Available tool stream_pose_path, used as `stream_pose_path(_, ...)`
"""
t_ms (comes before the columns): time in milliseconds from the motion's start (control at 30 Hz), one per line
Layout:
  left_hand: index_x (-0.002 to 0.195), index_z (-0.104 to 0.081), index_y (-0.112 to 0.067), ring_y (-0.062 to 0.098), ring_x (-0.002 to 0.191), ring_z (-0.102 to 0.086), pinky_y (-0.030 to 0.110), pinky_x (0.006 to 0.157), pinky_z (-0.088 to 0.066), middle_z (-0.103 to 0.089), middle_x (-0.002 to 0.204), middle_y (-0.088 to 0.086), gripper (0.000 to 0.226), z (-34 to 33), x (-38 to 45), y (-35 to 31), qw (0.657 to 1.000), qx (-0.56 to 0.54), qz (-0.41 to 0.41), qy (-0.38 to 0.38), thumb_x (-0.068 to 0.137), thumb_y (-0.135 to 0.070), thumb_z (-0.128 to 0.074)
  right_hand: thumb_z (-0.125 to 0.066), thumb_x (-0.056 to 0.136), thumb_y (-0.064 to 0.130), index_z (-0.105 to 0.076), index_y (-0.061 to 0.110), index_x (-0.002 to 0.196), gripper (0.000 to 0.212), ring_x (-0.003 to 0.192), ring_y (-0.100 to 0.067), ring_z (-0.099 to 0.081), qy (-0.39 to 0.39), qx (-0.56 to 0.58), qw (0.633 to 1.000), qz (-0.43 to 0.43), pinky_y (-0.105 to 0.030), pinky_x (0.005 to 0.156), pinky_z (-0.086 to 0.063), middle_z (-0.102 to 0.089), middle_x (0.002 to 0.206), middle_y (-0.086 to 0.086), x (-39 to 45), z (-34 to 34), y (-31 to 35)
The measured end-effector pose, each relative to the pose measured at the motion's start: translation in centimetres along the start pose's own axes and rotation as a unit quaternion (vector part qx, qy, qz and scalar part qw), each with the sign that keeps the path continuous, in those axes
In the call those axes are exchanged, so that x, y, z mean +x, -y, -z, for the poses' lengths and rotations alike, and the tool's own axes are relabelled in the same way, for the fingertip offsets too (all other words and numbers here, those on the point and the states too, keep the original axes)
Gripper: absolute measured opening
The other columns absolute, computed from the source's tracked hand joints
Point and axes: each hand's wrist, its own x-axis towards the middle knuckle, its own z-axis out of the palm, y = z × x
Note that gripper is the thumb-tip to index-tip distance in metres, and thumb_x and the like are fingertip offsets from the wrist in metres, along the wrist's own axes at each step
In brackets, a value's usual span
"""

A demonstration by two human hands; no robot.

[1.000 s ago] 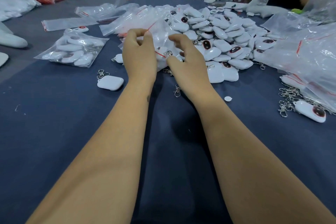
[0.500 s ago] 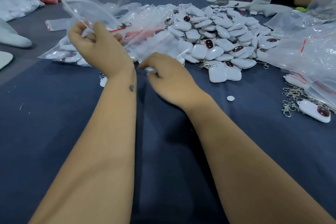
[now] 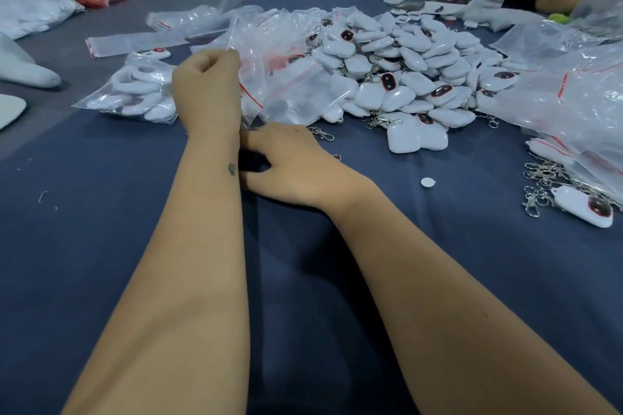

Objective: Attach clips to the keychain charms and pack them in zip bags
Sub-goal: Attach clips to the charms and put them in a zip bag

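- At the centre of the dark blue cloth-covered table (image 3: pixel 101 263), your left hand (image 3: pixel 207 91) is raised with fingers curled, pinching the top edge of a clear plastic zip bag with a red seal strip (image 3: pixel 251 77).
- Your right hand (image 3: pixel 293 165) lies low on the cloth just below that bag, fingers curled toward your left wrist; you cannot tell from this view whether it holds a charm or a clip.
- Beyond the bag sits the big heap of white rounded plastic keychain charms with dark red oval insets (image 3: pixel 404 67), some with silver metal swivel clips (image 3: pixel 322 133) lying loose at its near edge.
- A filled clear bag of white charms (image 3: pixel 135 91) rests just left of your raised hand; a single white charm with clips beside it (image 3: pixel 585 207) lies well apart at the far right.
- Risk, as a judgement: the bag hangs limp from one pinched edge, so its mouth may stay collapsed and a charm could catch on the seal or drop onto the cloth.
- Loose clips near the heap could snag each other, dragging extra pieces along.
- The bag touches the pile of empty bags behind it, so you might lift two at once.
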Motion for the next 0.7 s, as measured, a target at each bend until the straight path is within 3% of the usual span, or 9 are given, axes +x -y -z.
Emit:
stream_pose_path(100, 0.076, -0.071, -0.018, 0.014, 0.056, -0.054, 0.022, 0.052, -0.045, -0.059, 0.064, 0.0, 0.015, 0.0, 0.1, -0.6, 0.989, -0.125, 0.078, 0.008, 0.084, -0.012, -0.06, -0.067, 0.081, 0.025, -0.055, 0.018, 0.087, 0.015, 0.079, -0.019, -0.049, -0.037, 0.027, 0.999, -0.014, -0.04, 0.077, -0.045, -0.053, 0.077, 0.012, -0.2, 0.2, 0.5)
stream_pose_path(233, 0.079, -0.074, -0.02, 0.013, 0.057, -0.059, 0.023, 0.056, -0.05, -0.058, 0.057, -0.006, 0.013, -0.3, 0.1, -0.7, 0.984, -0.148, 0.092, 0.037, 0.083, -0.015, -0.063, -0.065, 0.084, 0.034, -0.051, 0.017, 0.092, 0.023, 0.091, -0.024, -0.052, -0.023, -0.027, 0.999, -0.029, -0.035, 0.076, -0.04, -0.059, 0.097, 0.001, 0.1, 0.0, 0.5)
stream_pose_path(300, 0.078, -0.073, -0.022, 0.012, 0.056, -0.057, 0.022, 0.056, -0.05, -0.056, 0.054, -0.008, 0.009, -0.6, 0.1, -0.7, 0.988, -0.115, 0.095, 0.044, 0.082, -0.018, -0.067, -0.059, 0.089, 0.039, -0.061, 0.02, 0.101, 0.023, 0.106, -0.026, -0.048, -0.008, -0.076, 0.996, -0.051, -0.031, 0.083, -0.034, -0.056, 0.115, -0.003, 0.3, -0.4, 0.1)
stream_pose_path(367, 0.075, -0.071, -0.022, 0.013, 0.054, -0.054, 0.022, 0.053, -0.049, -0.055, 0.055, -0.007, 0.008, -0.8, -0.2, -0.6, 0.989, -0.102, 0.098, 0.051, 0.082, -0.02, -0.069, -0.056, 0.091, 0.04, -0.064, 0.018, 0.105, 0.028, 0.111, -0.027, -0.043, 0.01, -0.099, 0.992, -0.074, -0.032, 0.087, -0.029, -0.052, 0.12, -0.007, 0.4, -0.4, 0.2)
stream_pose_path(433, 0.074, -0.069, -0.021, 0.013, 0.053, -0.051, 0.022, 0.048, -0.044, -0.054, 0.059, -0.003, 0.012, -1.1, -0.5, -0.2, 0.99, -0.101, 0.084, 0.053, 0.085, -0.018, -0.066, -0.058, 0.088, 0.033, -0.056, 0.02, 0.08, 0.015, 0.101, -0.028, -0.044, -0.005, -0.07, 0.995, -0.076, -0.031, 0.08, -0.027, -0.052, 0.103, -0.005, 0.4, -0.1, 0.5)
stream_pose_path(500, 0.069, -0.065, -0.02, 0.014, 0.058, -0.049, 0.023, 0.05, -0.039, -0.053, 0.065, 0.002, 0.02, -1.2, -0.6, 0.2, 0.994, -0.104, 0.038, 0.025, 0.088, -0.014, -0.061, -0.063, 0.081, 0.024, -0.04, 0.029, 0.065, 0.029, 0.084, -0.024, -0.046, -0.029, -0.017, 0.996, -0.078, -0.03, 0.071, -0.03, -0.047, 0.08, 0.003, 0.2, 0.5, 0.5)
stream_pose_path(567, 0.064, -0.057, -0.018, 0.013, 0.062, -0.046, 0.023, 0.058, -0.037, -0.05, 0.068, 0.005, 0.028, -1.1, -0.3, 0.3, 0.993, -0.112, -0.019, -0.037, 0.091, -0.009, -0.057, -0.069, 0.075, 0.015, -0.056, 0.025, 0.083, 0.018, 0.082, -0.019, -0.051, -0.056, 0.09, 0.99, -0.089, -0.032, 0.07, -0.041, -0.055, 0.085, 0.003, -0.2, 0.9, 0.0)
stream_pose_path(633, 0.069, -0.056, -0.015, 0.004, 0.056, -0.041, 0.016, 0.059, -0.035, -0.048, 0.065, -0.003, 0.025, -0.9, 0.0, 0.1, 0.983, -0.132, -0.056, -0.113, 0.092, -0.007, -0.055, -0.067, 0.073, 0.001, -0.058, 0.018, 0.11, 0.042, 0.082, -0.011, -0.052, -0.102, 0.183, 0.971, -0.116, -0.021, 0.071, -0.043, -0.056, 0.099, 0.001, -0.7, 1.4, -0.6)
stream_pose_path(700, 0.074, -0.057, -0.013, -0.002, 0.051, -0.04, 0.011, 0.057, -0.035, -0.048, 0.063, -0.011, 0.02, -0.7, 0.0, -0.2, 0.969, -0.155, -0.081, -0.172, 0.093, -0.006, -0.053, -0.067, 0.073, -0.006, -0.056, 0.019, 0.112, 0.047, 0.077, -0.006, -0.052, -0.163, 0.26, 0.941, -0.143, -0.014, 0.066, -0.044, -0.055, 0.095, 0.005, -0.8, 1.9, -1.0)
